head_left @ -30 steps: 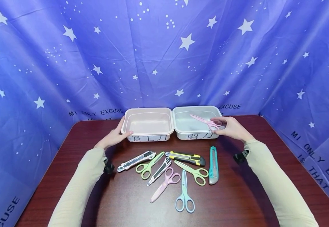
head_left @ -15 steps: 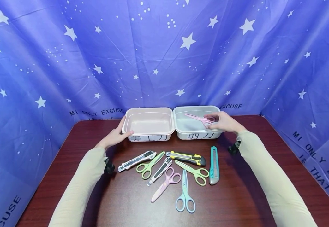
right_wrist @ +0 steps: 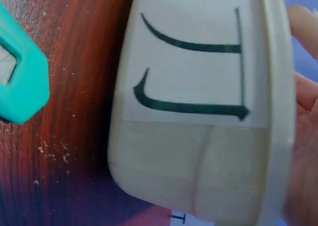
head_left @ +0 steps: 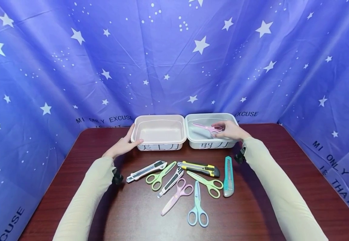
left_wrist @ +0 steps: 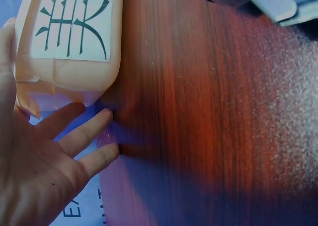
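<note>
My right hand [head_left: 231,130] reaches over the right end of a pale grey-green bin [head_left: 195,134] and pinches pink scissors [head_left: 203,127] by the handles, their blades pointing left inside it. In the right wrist view the bin wall hides the scissors, and only part of the hand [right_wrist: 309,112] shows behind the rim. My left hand [head_left: 121,146] rests against the left end of a pale pink bin [head_left: 161,134], thumb at the front rim. The left wrist view shows that hand's fingers [left_wrist: 82,136] extended beside the bin's end.
Both labelled bins stand side by side at the table's back. In front lie green scissors [head_left: 159,176], purple-pink scissors [head_left: 174,201], blue scissors [head_left: 197,204], more green scissors [head_left: 206,182], white cutters [head_left: 146,170], a yellow-black cutter [head_left: 199,168] and a teal cutter [head_left: 228,177].
My right hand has moved left and lower, taking the pink scissors from over the bin's right rim to inside it. The left hand stays at the pink bin.
</note>
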Action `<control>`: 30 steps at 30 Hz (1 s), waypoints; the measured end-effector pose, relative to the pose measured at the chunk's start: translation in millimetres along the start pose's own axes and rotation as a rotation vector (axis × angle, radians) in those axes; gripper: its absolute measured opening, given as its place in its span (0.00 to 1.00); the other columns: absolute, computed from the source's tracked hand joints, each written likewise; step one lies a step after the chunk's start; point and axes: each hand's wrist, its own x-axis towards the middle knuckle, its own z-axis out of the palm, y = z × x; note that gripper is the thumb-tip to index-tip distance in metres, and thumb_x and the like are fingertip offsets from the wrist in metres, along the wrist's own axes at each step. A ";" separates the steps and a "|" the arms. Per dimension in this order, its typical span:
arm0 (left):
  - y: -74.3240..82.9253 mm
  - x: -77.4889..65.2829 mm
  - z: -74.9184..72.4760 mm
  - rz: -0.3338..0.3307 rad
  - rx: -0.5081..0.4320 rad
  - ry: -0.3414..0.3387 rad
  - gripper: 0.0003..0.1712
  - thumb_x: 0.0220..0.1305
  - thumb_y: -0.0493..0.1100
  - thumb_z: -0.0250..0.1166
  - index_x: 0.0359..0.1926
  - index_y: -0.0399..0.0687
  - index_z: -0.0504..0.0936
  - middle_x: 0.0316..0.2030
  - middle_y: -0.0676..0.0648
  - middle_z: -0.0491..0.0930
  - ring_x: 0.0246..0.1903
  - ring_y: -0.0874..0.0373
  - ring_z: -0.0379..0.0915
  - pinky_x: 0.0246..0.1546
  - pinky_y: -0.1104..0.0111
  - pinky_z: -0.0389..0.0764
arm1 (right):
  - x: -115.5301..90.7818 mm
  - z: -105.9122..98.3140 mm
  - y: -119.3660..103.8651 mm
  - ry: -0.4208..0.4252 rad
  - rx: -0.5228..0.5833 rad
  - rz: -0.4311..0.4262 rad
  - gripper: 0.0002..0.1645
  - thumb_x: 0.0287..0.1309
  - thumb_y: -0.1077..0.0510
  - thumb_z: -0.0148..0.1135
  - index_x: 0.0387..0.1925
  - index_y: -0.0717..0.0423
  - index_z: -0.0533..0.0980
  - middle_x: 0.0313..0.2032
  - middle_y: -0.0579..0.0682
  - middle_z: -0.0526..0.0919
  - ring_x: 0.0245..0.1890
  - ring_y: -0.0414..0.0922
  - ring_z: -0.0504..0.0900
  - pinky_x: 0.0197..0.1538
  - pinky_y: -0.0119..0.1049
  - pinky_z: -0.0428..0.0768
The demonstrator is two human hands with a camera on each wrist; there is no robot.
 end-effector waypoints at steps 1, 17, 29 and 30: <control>0.1 -0.3 -0.2 0.000 0.001 0.000 0.54 0.50 0.71 0.55 0.67 0.71 0.30 0.59 0.31 0.59 0.56 0.40 0.58 0.54 0.49 0.58 | 1.6 1.1 1.3 -0.001 -0.008 -0.005 0.31 0.45 0.55 0.68 0.51 0.65 0.71 0.48 0.59 0.76 0.49 0.51 0.72 0.50 0.46 0.68; 1.8 -1.0 -2.5 -0.006 -0.014 0.000 0.55 0.49 0.70 0.56 0.67 0.70 0.30 0.60 0.31 0.58 0.57 0.40 0.57 0.54 0.49 0.57 | 13.3 6.5 7.6 -0.046 0.006 0.052 0.29 0.45 0.58 0.68 0.48 0.69 0.73 0.45 0.61 0.77 0.48 0.55 0.73 0.50 0.48 0.68; 3.6 -0.7 -1.6 0.008 -0.001 -0.002 0.54 0.50 0.70 0.55 0.68 0.68 0.31 0.59 0.31 0.59 0.56 0.40 0.58 0.54 0.50 0.58 | 10.8 5.9 2.0 -0.100 0.026 0.091 0.30 0.50 0.60 0.64 0.54 0.70 0.68 0.51 0.65 0.72 0.53 0.59 0.67 0.53 0.51 0.65; 3.4 -1.1 -1.3 0.007 0.000 0.000 0.55 0.50 0.70 0.56 0.68 0.67 0.31 0.59 0.31 0.59 0.56 0.40 0.58 0.54 0.50 0.58 | 9.1 5.0 -4.1 -0.104 0.039 0.097 0.30 0.51 0.61 0.63 0.54 0.70 0.67 0.52 0.66 0.71 0.54 0.60 0.66 0.53 0.52 0.64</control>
